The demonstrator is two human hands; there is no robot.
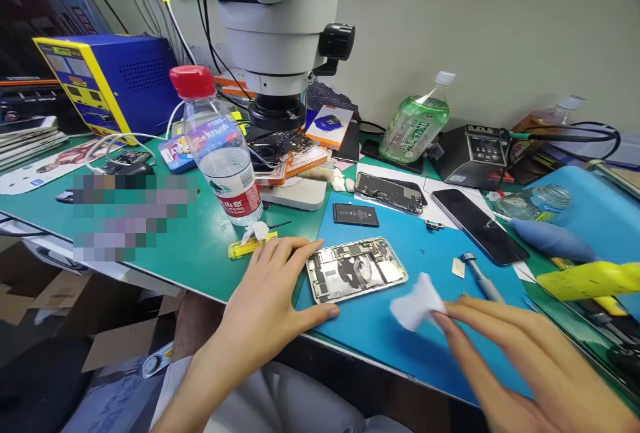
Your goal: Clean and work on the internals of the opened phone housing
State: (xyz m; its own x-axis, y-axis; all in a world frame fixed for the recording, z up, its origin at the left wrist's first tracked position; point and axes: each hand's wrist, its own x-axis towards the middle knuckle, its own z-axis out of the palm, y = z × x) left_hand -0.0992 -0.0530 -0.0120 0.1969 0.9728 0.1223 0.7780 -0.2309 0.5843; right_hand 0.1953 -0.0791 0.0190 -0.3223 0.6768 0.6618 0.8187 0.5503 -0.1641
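Note:
An opened phone housing (356, 271) lies on the blue mat, with its circuit board and a round coil area showing. My left hand (267, 299) is closed round its left end, the index finger at the far corner and the thumb at the near one. To the right of the housing, my right hand (520, 353) pinches a crumpled white wipe (417, 303) between thumb and fingers, above the mat. Just beyond the housing lies a black phone battery (356, 214). A yellow lighter (250, 246) with a scrap of white tissue on it sits beside my left hand.
A microscope (280, 39) overhangs the bench, near an upright water bottle (220, 153). Detached phone screens (390, 191), a dark phone (480, 226), a small grey-handled tool (484, 279) and a yellow-handled tool (590, 279) lie farther right. The blue mat (370, 346) ends at the bench's front edge.

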